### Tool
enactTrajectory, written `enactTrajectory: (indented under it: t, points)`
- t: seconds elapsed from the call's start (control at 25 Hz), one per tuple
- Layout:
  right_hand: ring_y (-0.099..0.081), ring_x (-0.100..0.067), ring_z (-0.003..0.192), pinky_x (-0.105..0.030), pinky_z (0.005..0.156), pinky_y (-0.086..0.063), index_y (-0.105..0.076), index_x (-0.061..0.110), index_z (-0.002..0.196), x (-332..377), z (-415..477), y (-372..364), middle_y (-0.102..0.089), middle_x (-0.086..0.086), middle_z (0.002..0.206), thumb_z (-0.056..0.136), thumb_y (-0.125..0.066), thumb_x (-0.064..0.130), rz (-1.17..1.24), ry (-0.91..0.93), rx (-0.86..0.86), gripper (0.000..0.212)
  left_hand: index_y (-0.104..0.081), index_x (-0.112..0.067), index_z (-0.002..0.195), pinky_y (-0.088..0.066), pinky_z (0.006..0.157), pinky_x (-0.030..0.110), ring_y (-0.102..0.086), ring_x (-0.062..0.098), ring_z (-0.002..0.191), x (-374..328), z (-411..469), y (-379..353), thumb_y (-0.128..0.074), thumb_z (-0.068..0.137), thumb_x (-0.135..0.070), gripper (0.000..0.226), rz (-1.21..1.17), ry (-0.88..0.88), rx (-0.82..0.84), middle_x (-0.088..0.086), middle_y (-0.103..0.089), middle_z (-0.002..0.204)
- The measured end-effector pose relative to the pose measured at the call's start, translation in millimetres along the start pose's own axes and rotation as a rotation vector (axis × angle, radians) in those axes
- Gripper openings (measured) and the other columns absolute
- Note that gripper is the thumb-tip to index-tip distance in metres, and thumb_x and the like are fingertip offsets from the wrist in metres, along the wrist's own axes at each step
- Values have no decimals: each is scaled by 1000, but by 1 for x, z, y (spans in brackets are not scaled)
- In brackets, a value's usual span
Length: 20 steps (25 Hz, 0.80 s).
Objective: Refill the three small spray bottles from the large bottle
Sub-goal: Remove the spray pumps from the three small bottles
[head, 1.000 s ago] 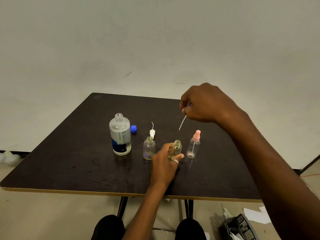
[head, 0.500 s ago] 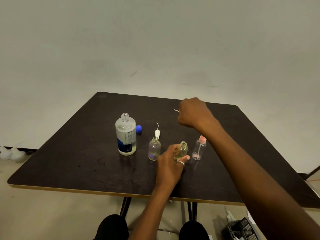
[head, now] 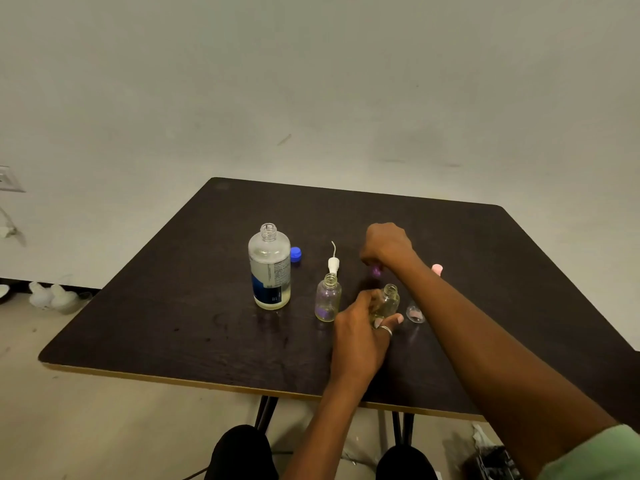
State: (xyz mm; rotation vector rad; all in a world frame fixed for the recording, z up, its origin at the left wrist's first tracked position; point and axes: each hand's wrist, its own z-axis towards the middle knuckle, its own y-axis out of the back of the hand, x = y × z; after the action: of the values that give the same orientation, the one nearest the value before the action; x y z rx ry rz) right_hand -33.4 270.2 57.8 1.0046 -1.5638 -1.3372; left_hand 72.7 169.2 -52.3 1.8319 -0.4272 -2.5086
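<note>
Dark table (head: 173, 323), open large bottle (head: 270, 271) upright mid-table, blue cap (head: 295, 254) just behind it toward the far edge, white spray head (head: 333, 264) just behind one open small bottle (head: 327, 301).

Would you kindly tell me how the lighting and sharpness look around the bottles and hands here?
Head view: dim, flat, yellowish light; faint reflections on the dark table beneath the large bottle; the right hand and the purple cap beneath it look softly blurred; the clear small bottle in the left hand's grip barely stands out.

three small bottles (head: 327, 299) (head: 388, 301) (head: 415, 313), one large bottle (head: 270, 268)
</note>
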Motion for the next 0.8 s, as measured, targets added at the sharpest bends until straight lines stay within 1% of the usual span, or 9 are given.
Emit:
enactTrajectory:
  t: [0.12,0.24,0.36,0.48,0.64,0.8]
  points:
    - [-64,-17,65,-27,56,-49,-62,9,62,-1,7,-7,-65,-5,60,70,-66,8,-1,-18,73,10,-64,-29,117,-54,83,13,-67,-5,96,-1,0,0,-81,82,-29,40,10,5,0,-12,-72,109]
    - [-63,-16,61,-27,53,-49,-60,9,65,-2,11,-14,-64,-6,61,76,-66,12,13,-22,77,13,-64,-30,118,-55,84,16,-67,-3,97,1,0,0,-81,82,-30,40,0,12,5,-12,-72,110]
    - [-63,-18,64,-29,59,-54,-61,9,71,-3,15,-18,-65,-7,66,79,-65,17,14,-15,55,12,-63,-29,118,-57,84,19,-67,-2,98,1,0,-1,-80,82,-29,40,-15,11,9,-11,-71,111]
    - [-61,-17,64,-27,53,-48,-58,11,70,-4,17,-18,-63,-6,69,80,-67,21,13,-12,54,16,-63,-27,119,-57,84,21,-68,-1,98,1,1,-1,-80,83,-29,40,-19,8,10,-10,-71,111]
    - [-61,-17,66,-26,51,-45,-56,13,68,-5,17,-19,-62,-6,72,82,-67,25,27,-13,63,21,-62,-26,120,-57,85,20,-67,0,100,2,1,-1,-79,83,-30,41,-2,7,20,-9,-71,113]
    - [-62,-18,69,-27,55,-47,-55,14,67,-6,17,-18,-62,-6,74,83,-66,27,35,-9,68,24,-63,-26,121,-58,86,23,-67,0,100,1,1,0,-79,83,-30,41,-10,12,21,-9,-71,113]
